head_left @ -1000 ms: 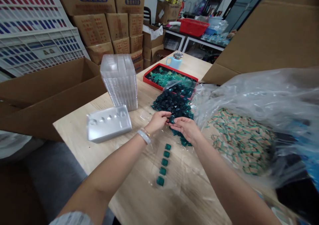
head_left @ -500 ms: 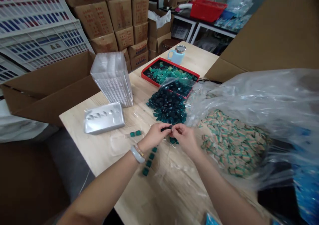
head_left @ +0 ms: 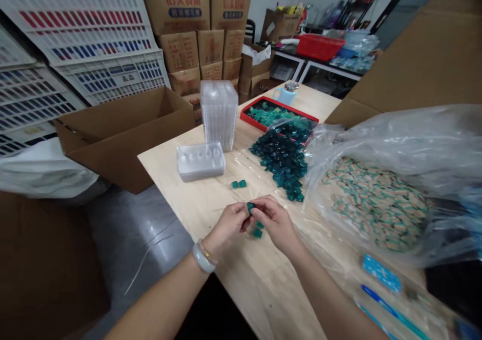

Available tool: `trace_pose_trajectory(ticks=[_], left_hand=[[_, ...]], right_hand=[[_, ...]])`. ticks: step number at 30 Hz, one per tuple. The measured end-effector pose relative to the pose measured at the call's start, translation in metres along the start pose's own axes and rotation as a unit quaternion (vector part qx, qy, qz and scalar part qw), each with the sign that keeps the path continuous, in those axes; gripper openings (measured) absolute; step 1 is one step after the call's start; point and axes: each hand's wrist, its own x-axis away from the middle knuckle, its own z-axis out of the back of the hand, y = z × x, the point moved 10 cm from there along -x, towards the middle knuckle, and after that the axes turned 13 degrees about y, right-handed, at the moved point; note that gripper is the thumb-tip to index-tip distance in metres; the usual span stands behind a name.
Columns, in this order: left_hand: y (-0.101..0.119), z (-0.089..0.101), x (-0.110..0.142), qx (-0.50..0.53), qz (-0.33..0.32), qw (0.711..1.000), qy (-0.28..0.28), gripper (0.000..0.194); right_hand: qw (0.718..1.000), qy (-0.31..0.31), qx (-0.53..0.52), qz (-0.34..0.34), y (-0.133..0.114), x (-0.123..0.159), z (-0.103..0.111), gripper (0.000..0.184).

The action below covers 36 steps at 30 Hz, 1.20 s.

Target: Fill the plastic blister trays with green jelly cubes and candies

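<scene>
Pinching one green piece [head_left: 250,208] between them, the left hand [head_left: 228,224] and right hand [head_left: 275,224] meet over the table [head_left: 198,202] in the head view. Two more pieces [head_left: 242,184] lie just beyond, near one dark-green heap [head_left: 280,156]. Two upper cartons [head_left: 188,21] read "信美食品".

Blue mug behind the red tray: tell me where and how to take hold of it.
Grip the mug by its handle, probably best from the left: it stands upright, and the handle juts out on that side.
</scene>
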Motion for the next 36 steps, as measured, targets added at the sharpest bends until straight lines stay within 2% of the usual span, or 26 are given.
trace_pose_trajectory(ticks=[4,6,8,9,10,12,15,17,19,22,24,26,28,30,33,36], left_hand=[[0.019,0.057,-0.004,-0.044,-0.032,0.997,0.063,0.026],[0.035,0.085,-0.013,-0.070,-0.090,0.987,0.116,0.021],[0.049,0.112,-0.021,-0.110,-0.162,0.964,0.181,0.009],[0.052,0.122,-0.024,-0.135,-0.190,0.950,0.207,0.010],[0.052,0.129,-0.028,-0.160,-0.206,0.940,0.220,0.017],[0.046,0.134,-0.036,-0.200,-0.217,0.933,0.205,0.026],[0.038,0.132,-0.042,-0.221,-0.233,0.937,0.140,0.031],[0.037,0.130,-0.041,-0.202,-0.242,0.943,0.108,0.030],[0.036,0.132,-0.040,-0.153,-0.233,0.955,0.097,0.027],[0.032,0.136,-0.036,-0.077,-0.195,0.971,0.112,0.026],[0.027,0.135,-0.033,-0.037,-0.156,0.978,0.130,0.023],[0.021,0.130,-0.027,0.012,-0.103,0.984,0.142,0.017],[0.019,0.118,-0.020,0.060,-0.063,0.988,0.131,0.013],[0.025,0.099,-0.011,0.078,-0.062,0.990,0.103,0.013],[0.041,0.069,0.003,0.055,-0.111,0.990,0.063,0.017],[0.047,0.044,0.020,-0.010,-0.166,0.985,0.047,0.022]], right_hand=[[0.992,-0.035,0.090,0.086,-0.029,-0.017,-0.051,0.010],[0.979,-0.055,0.143,0.132,-0.033,-0.035,-0.067,0.011],[0.957,-0.067,0.221,0.179,-0.028,-0.052,-0.078,0.012],[0.941,-0.081,0.261,0.200,-0.021,-0.059,-0.084,0.013],[0.924,-0.105,0.297,0.219,-0.012,-0.063,-0.091,0.013],[0.890,-0.170,0.345,0.244,0.008,-0.066,-0.106,0.014],[0.861,-0.227,0.374,0.261,0.029,-0.063,-0.119,0.016],[0.858,-0.232,0.378,0.259,0.032,-0.060,-0.121,0.018],[0.866,-0.212,0.374,0.254,0.026,-0.056,-0.119,0.021],[0.910,-0.128,0.327,0.222,0.007,-0.046,-0.109,0.020],[0.954,-0.111,0.238,0.142,0.005,-0.034,-0.105,0.014],[0.983,-0.121,0.136,0.036,0.013,-0.021,-0.106,0.012],[0.990,-0.114,0.071,-0.039,0.016,-0.013,-0.101,0.012],[0.992,-0.091,0.047,-0.072,0.013,-0.011,-0.087,0.015],[0.993,-0.053,0.050,-0.095,-0.001,-0.009,-0.056,0.018],[0.990,-0.011,0.099,-0.102,-0.018,0.000,-0.027,0.016]])
